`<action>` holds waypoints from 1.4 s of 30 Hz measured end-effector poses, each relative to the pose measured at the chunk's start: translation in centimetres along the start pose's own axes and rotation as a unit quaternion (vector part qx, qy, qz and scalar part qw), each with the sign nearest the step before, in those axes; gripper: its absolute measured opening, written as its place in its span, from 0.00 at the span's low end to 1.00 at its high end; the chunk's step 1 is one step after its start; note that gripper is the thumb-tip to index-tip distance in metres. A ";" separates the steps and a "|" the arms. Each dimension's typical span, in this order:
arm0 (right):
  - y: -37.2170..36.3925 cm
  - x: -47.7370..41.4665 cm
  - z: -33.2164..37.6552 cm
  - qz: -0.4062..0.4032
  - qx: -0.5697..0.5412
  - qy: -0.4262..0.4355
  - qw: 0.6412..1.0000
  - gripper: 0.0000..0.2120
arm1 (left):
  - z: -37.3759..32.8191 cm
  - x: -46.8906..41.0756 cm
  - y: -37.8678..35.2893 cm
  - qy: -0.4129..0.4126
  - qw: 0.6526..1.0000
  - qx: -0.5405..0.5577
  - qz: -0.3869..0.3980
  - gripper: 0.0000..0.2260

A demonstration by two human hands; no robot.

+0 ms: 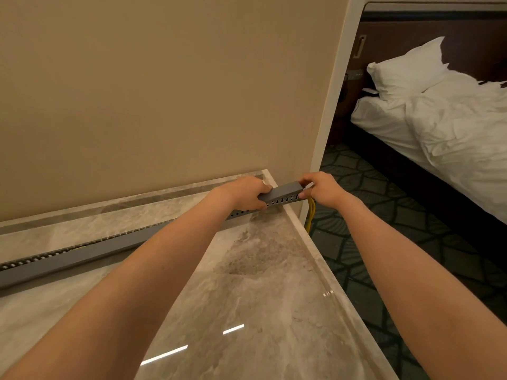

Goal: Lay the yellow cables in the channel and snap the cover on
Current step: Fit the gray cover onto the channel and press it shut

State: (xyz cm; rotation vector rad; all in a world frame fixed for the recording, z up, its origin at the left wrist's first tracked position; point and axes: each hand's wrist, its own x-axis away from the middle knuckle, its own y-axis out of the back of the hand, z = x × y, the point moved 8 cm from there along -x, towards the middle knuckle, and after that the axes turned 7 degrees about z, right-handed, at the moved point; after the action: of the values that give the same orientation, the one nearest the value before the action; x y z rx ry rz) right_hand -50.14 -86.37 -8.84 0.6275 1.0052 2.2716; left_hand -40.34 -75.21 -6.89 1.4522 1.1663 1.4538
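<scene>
Glossy grey-beige marble bench is carrying the long grey slotted plastic cable channel, which is lying along the beige wall and running the whole width of the bench to its right edge. White rumpled bed is sitting well right of the channel and beyond it, across dark patterned carpet.

Flat grey plastic cover is sitting on top of the channel's right end. Further left the channel top is showing open slots. Can't tell if the cover is fully clipped.

Left hand is wrapping the channel just left of the covered stretch, grip clamped round it. Right hand is at the channel's right tip, grip pinching the cover end between fingers and thumb.

Thin yellow cables are hanging out of the channel's right end, dropping past the bench edge toward the carpet.
</scene>
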 end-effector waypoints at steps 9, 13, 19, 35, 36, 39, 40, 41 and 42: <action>0.4 -0.4 -1.1 0.043 -0.055 -0.012 0.997 0.17 | -1.1 -1.2 0.6 -0.008 0.999 -0.042 0.004 0.14; 0.7 -0.2 -1.9 0.043 -0.058 -0.009 0.997 0.15 | -2.0 -2.2 1.0 -0.012 0.998 -0.067 0.001 0.14; 0.9 -0.4 -2.7 0.022 -0.066 -0.005 0.998 0.16 | -2.7 -3.0 1.6 0.006 0.996 -0.084 -0.009 0.14; 0.6 0.0 -2.9 0.021 -0.134 -0.035 0.990 0.17 | -3.7 -3.0 2.3 0.017 0.997 -0.074 -0.022 0.11; 0.5 0.1 -3.2 0.021 -0.189 -0.050 0.980 0.17 | -4.0 -3.1 2.2 0.018 0.996 -0.079 -0.023 0.11; 0.1 0.5 -4.2 -0.007 -0.432 -0.098 0.897 0.11 | -4.2 -3.2 2.4 0.024 0.996 -0.080 -0.028 0.12; 0.1 0.5 -4.3 -0.018 -0.468 -0.107 0.877 0.07 | -4.2 -3.3 2.5 0.025 0.996 -0.083 -0.027 0.12; 0.1 0.4 -4.1 -0.025 -0.477 -0.110 0.871 0.07 | -4.3 -3.3 2.5 0.027 0.995 -0.088 -0.026 0.12; 0.1 0.1 -4.0 -0.029 -0.454 -0.123 0.882 0.12 | -4.5 -3.4 2.5 0.028 0.995 -0.093 -0.024 0.12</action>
State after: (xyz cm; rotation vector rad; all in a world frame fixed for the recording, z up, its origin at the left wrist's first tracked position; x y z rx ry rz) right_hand -52.67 -88.36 -11.14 0.4260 -0.2069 2.2029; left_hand -44.35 -79.53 -5.23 1.2550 1.0620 1.5343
